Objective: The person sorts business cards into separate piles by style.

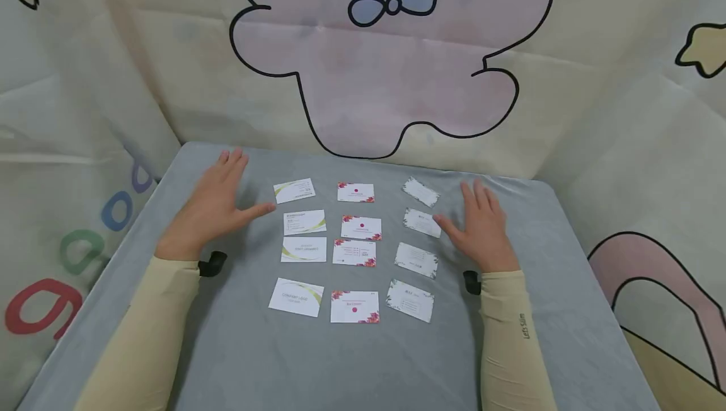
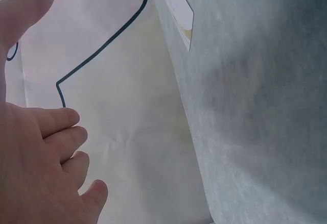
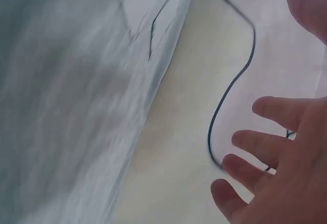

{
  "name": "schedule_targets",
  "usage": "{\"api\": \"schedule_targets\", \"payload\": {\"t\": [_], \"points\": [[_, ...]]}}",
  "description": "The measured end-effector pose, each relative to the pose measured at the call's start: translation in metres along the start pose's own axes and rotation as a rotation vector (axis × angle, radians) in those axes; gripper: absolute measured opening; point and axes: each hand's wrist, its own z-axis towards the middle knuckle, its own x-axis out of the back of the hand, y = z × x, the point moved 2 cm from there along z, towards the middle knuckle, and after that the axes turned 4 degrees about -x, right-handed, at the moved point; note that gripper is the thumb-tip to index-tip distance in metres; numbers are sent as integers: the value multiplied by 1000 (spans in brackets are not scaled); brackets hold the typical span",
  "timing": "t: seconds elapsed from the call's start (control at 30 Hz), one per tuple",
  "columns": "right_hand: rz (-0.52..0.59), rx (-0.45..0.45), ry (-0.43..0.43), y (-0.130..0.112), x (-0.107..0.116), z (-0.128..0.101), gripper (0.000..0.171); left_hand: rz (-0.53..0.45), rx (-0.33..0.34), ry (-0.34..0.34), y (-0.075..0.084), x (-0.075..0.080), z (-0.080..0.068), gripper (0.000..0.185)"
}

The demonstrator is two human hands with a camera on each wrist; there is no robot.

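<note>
White business cards lie flat in three columns on the grey cloth. Those on the left [image 1: 304,222] have yellow-green curved bands, those in the middle [image 1: 355,193] red floral corners, and those on the right [image 1: 416,260] grey-green leafy corners. Left of the cards hovers my left hand [image 1: 212,206], fingers extended and thumb out toward the upper left card [image 1: 295,190]; it holds nothing. My right hand [image 1: 482,228] is spread on the other side, its thumb tip overlapping the edge of a leafy card [image 1: 421,222] in the head view. Contact there cannot be told.
A grey cloth [image 1: 238,348] covers the table. Behind it hangs a pale curtain [image 1: 391,89] with a pink cartoon figure, and similar fabric closes off both sides. Each wrist wears a small black device, the left one [image 1: 212,264] and the right one [image 1: 472,282].
</note>
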Motion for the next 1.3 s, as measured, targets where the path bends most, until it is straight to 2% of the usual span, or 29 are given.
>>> {"api": "schedule_targets", "payload": {"t": [0.1, 0.2, 0.3, 0.37, 0.43, 0.57, 0.67, 0.77, 0.9, 1.1, 1.2, 1.3], "points": [[-4, 98, -40, -27, -8, 8, 92, 1, -18, 12, 5, -8, 11, 117], [-28, 285, -111, -75, -21, 28, 83, -15, -37, 4, 12, -18, 29, 106], [-65, 462, -198, -127, -40, 59, 73, -22, -51, -45, 17, -27, 50, 90], [-101, 504, -249, -149, -55, 80, 69, -23, -75, -107, 21, -38, 71, 81], [-138, 504, -290, -160, -72, 101, 64, -28, -90, -164, 25, -50, 90, 76], [-167, 433, -359, -159, -105, 132, 58, -35, -99, -236, 31, -75, 115, 74], [-157, 409, -393, -152, -123, 142, 53, -31, -107, -248, 35, -87, 124, 72], [-141, 416, -395, -146, -132, 145, 48, -24, -116, -250, 36, -92, 128, 69], [-156, 430, -349, -143, -135, 148, 42, -7, -131, -267, 34, -90, 134, 65], [-179, 419, -306, -147, -128, 150, 40, 23, -130, -283, 34, -87, 146, 62], [-148, 418, -296, -149, -125, 146, 42, 36, -126, -269, 36, -87, 143, 62], [-88, 407, -284, -147, -120, 134, 46, 17, -161, -225, 41, -86, 129, 63]]}}
